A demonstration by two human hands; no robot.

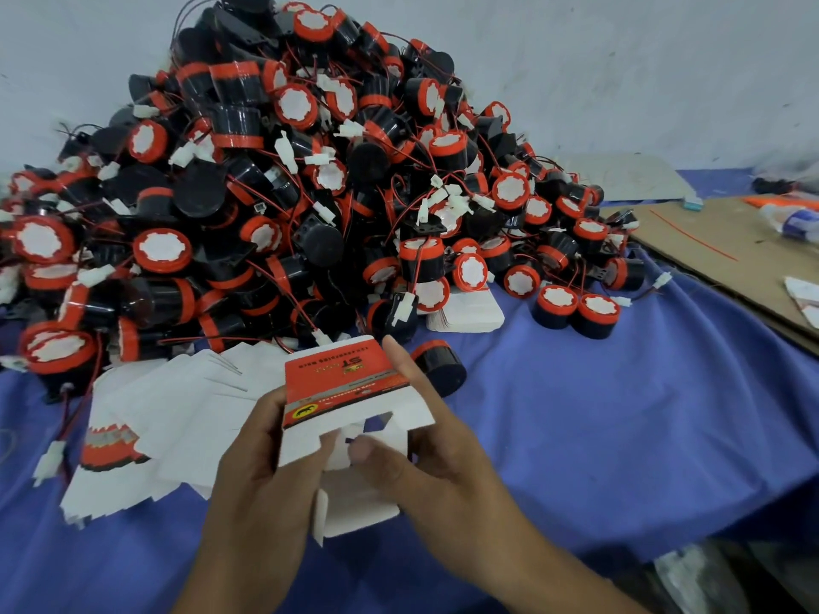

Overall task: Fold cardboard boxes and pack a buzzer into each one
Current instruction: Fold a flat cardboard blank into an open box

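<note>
A blue cloth (620,414) lies spread out. A brown cardboard sheet (727,268) rests on its right side. A pale wall (620,59) stands behind.

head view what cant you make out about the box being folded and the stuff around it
All in the head view.
Print on the box: blurred, upside down, unreadable.
Inside of it: hidden by its flaps and the right hand; contents unseen.
Fingertips of the left hand: behind the box.
The buzzer pile: cut off by the left edge.
A pale object on the cardboard sheet: blurred, cut by the right edge.
</note>
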